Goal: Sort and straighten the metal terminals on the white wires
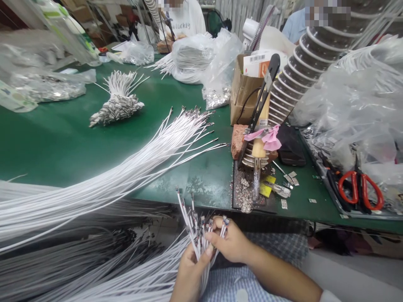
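Over the lap, my left hand (192,268) is closed around a bunch of white cables (195,235) whose ends carry small connectors. My right hand (231,243) is beside it, thumb and fingers pinching a few cables of the same bunch near their tips. The tails of the bunch run down to the left, below the table edge. Just beyond the hands, a larger bundle of white cables (135,172) lies across the table, its dark-tipped ends fanned toward the middle.
A soldering iron (258,147) with a pink cloth tie stands by a brick (238,140), above scattered solder bits (245,197). Red-handled scissors (359,191) lie in a tray at right. A ribbed clear hose (302,63) hangs overhead. Another person (189,19) sits across the table.
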{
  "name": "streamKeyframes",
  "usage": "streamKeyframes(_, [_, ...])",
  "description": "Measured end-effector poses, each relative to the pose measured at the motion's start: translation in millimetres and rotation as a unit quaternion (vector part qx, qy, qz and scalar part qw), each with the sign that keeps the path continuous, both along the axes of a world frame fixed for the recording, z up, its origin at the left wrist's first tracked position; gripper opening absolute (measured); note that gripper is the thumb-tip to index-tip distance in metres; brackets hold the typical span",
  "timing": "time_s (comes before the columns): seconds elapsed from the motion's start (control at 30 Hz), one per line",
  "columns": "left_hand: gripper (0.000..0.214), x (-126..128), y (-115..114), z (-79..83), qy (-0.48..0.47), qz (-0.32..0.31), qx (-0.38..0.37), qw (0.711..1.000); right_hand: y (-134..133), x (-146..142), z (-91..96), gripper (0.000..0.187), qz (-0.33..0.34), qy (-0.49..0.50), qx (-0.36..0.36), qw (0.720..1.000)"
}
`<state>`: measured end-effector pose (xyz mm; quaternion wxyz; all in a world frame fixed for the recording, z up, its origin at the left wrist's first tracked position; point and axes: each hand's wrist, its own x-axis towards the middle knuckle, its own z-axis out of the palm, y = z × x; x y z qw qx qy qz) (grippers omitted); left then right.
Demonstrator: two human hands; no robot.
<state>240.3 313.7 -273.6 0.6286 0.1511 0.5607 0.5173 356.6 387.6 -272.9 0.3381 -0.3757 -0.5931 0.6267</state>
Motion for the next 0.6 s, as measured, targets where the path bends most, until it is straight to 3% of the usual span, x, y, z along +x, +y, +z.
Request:
streamKeyframes(0.1, [0.025, -0.3, -1.0, -2.3, -0.022, 0.016, -0.002, 1.000, 1.7, 2.9, 0.6, 0.026, -0.002, 0.005, 0.024, 1.000])
streamKeyframes(0.33, [0.026, -1.1, -1.5, -5.7, -0.017, 0.033, 0.001, 0.999, -2.4, 4.4, -9.3, 0.029, 0.017, 0.059, -0.116, 0.991])
streamKeyframes(0.6, [0.036, 1.9, 2.9, -0.8, 0.008, 0.076, -0.018, 0.997, -0.1, 5.7, 2.6, 0.030, 0.033, 0.082, -0.065, 0.994])
